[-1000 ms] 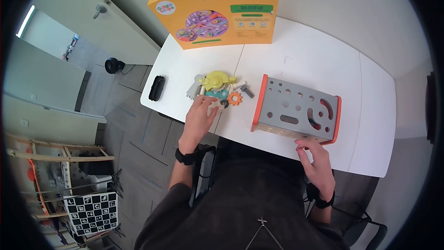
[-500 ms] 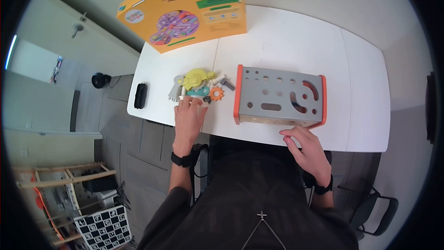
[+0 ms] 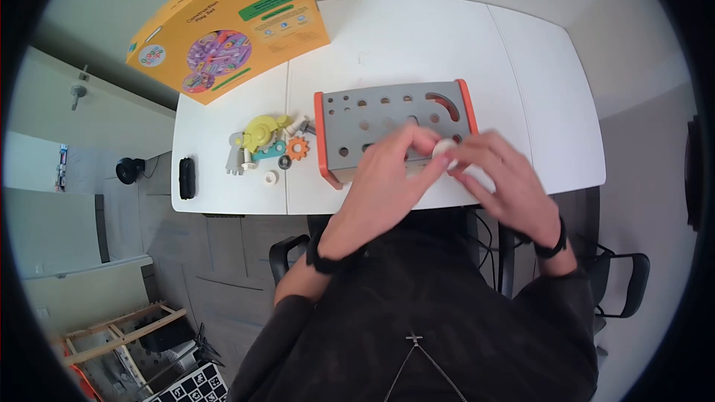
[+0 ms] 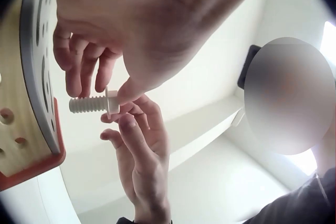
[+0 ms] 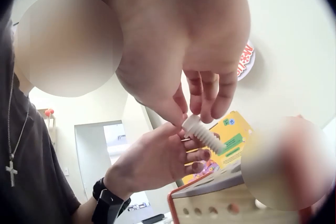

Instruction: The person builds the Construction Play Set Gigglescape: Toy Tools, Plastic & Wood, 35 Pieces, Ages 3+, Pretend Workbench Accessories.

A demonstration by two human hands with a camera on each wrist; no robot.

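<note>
A white threaded bolt (image 3: 445,150) is held above the near right part of the grey-topped box (image 3: 350,123). My left hand (image 3: 391,182) pinches it from the left, and my right hand (image 3: 514,186) holds its head end from the right. In the left wrist view the bolt (image 4: 89,104) lies sideways, its threads toward the box and its flanged head between the fingertips of both hands. The right wrist view shows the bolt (image 5: 203,133) slanting down toward the box, out of its holes, with my right thumb and fingers at the head.
Left of the box lie a yellow piece (image 3: 261,132), an orange gear (image 3: 297,148), a teal piece (image 3: 269,150), a grey saw-like piece (image 3: 234,156) and a white ring (image 3: 271,178). A black case (image 3: 187,178) sits at the left edge; an orange carton (image 3: 223,30) stands behind.
My left hand has left the loose parts and moved right to the box with the white bolt. My right hand has come up to meet it. The head view has shifted rightward.
</note>
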